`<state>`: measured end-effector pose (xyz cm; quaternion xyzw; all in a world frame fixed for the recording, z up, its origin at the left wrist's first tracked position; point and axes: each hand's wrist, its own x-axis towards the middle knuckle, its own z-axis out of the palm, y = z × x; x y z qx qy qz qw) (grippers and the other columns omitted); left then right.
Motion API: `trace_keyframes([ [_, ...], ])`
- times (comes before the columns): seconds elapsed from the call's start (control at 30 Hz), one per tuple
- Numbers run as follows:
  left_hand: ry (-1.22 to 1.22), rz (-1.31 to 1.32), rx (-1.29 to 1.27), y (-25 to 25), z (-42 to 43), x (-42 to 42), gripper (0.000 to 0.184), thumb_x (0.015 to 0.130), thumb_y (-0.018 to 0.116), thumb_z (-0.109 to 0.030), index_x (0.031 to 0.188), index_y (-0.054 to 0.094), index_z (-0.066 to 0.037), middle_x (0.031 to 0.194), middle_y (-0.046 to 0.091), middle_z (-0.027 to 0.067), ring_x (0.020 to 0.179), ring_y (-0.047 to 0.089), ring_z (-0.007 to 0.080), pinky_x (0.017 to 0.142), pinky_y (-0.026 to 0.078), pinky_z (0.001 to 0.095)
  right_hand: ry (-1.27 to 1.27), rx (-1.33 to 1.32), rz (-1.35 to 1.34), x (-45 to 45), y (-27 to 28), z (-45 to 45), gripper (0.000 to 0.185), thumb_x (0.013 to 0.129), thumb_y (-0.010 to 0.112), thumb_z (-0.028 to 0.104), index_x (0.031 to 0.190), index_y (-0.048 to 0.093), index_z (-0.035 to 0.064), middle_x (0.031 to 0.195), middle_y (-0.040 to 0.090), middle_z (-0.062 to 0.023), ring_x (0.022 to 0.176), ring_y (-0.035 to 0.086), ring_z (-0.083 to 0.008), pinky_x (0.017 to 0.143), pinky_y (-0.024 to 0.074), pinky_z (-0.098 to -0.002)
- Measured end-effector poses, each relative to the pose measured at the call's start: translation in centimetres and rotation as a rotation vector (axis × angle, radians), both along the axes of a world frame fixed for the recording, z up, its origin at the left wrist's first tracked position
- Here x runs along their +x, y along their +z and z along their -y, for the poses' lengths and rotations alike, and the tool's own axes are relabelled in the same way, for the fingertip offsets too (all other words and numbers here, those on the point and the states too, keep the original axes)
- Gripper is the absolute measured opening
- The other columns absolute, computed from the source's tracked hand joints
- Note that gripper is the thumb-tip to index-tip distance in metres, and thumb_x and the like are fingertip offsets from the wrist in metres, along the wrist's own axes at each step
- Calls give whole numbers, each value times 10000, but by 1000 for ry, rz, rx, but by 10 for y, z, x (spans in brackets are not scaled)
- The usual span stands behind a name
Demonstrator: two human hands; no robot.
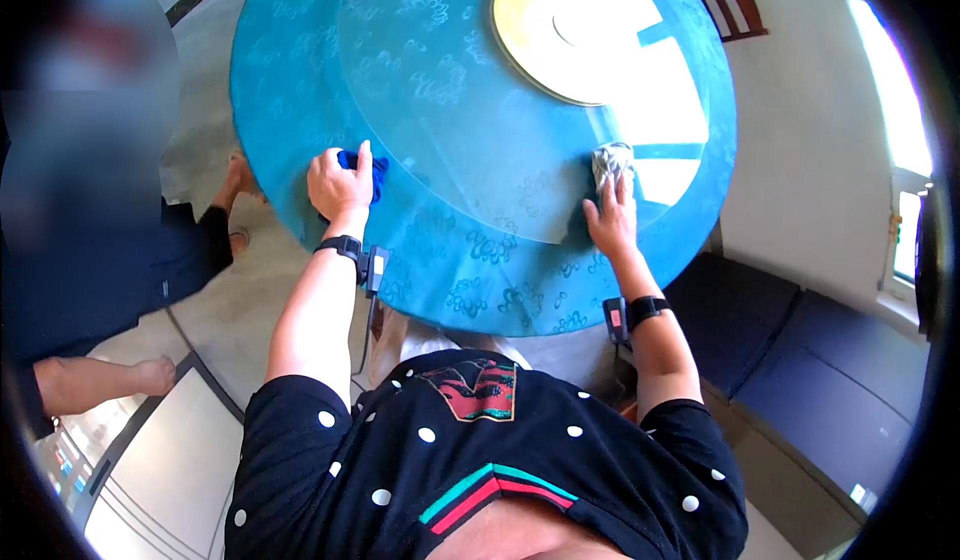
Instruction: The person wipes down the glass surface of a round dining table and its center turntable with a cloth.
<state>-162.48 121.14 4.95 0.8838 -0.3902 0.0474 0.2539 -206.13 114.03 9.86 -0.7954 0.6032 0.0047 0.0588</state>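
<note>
Resting well apart over the round table [440, 272], the hands flank the middle of the frame. The left hand [340, 184], left of centre, is curled around the blue cloth [379, 174]. The right hand [613, 220], right of centre, lies with fingers extended and thumb spread on the patterned cloth [611, 160], whose long axis runs up the frame beyond the fingertips. The pale disc [540, 35], upper centre, lies nearer the right hand.

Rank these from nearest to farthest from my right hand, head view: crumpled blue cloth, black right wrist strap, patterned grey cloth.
1. Patterned grey cloth: touching your right hand.
2. Black right wrist strap: behind that hand.
3. Crumpled blue cloth: left, at your left hand.
</note>
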Motion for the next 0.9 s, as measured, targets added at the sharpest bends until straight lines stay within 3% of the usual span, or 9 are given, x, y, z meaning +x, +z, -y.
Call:
trace_keyframes([
  [0.03, -5, 14, -12, -1, 1, 1, 452, 767, 691, -525, 799, 631, -79, 831, 627, 127, 835, 590, 336, 720, 483, 457, 9, -15, -14, 16, -4, 4, 800, 848, 619, 458, 1412, 355, -44, 1496, 243, -317, 1383, 241, -477, 1112, 255, -507],
  [0.13, -3, 18, -22, 1, 1, 1, 439, 787, 670, -515, 799, 635, -77, 832, 625, 129, 837, 592, 338, 719, 481, 461, 175, -23, 24, 82, 2, 3, 758, 837, 631, 455, 1388, 416, -20, 1497, 280, -274, 1387, 248, -458, 1110, 271, -489],
  [0.27, 26, -42, 83, 3, -1, 2, 459, 834, 609, -542, 864, 638, -85, 892, 629, 129, 885, 585, 338, 761, 472, 456, 380, 16, 155, 150, 6, -9, 584, 867, 609, 353, 1382, 473, 116, 1518, 314, -131, 1399, 283, -369, 1105, 286, -486],
  [0.47, 11, 6, -37, -3, 1, 2, 411, 810, 646, -496, 785, 634, -87, 823, 607, 130, 817, 584, 343, 699, 478, 462, 454, 13, 78, 111, -4, -26, 458, 886, 562, 193, 1338, 508, 146, 1504, 342, -99, 1413, 290, -310, 1086, 254, -577],
  [0.63, 7, -7, -27, -5, -3, 3, 384, 812, 648, -471, 789, 634, -88, 826, 610, 130, 819, 585, 346, 699, 478, 463, 330, 75, -3, 46, 1, -33, 470, 881, 564, 140, 1345, 489, 131, 1514, 320, -121, 1429, 255, -320, 1109, 219, -582],
  [0.8, 15, -12, -20, -4, -1, 3, 364, 807, 653, -451, 785, 635, -88, 822, 611, 131, 812, 585, 344, 693, 479, 462, 151, 124, -16, -13, 2, -29, 504, 897, 546, 128, 1386, 429, 105, 1540, 259, -140, 1432, 227, -350, 1115, 252, -537],
  [0.9, 14, 4, -41, -6, 0, 3, 360, 809, 652, -446, 777, 631, -89, 812, 611, 131, 803, 585, 343, 687, 478, 460, 63, 41, 48, -27, -5, -30, 564, 908, 554, 165, 1415, 355, 18, 1517, 226, -256, 1396, 217, -463, 1125, 254, -502],
])
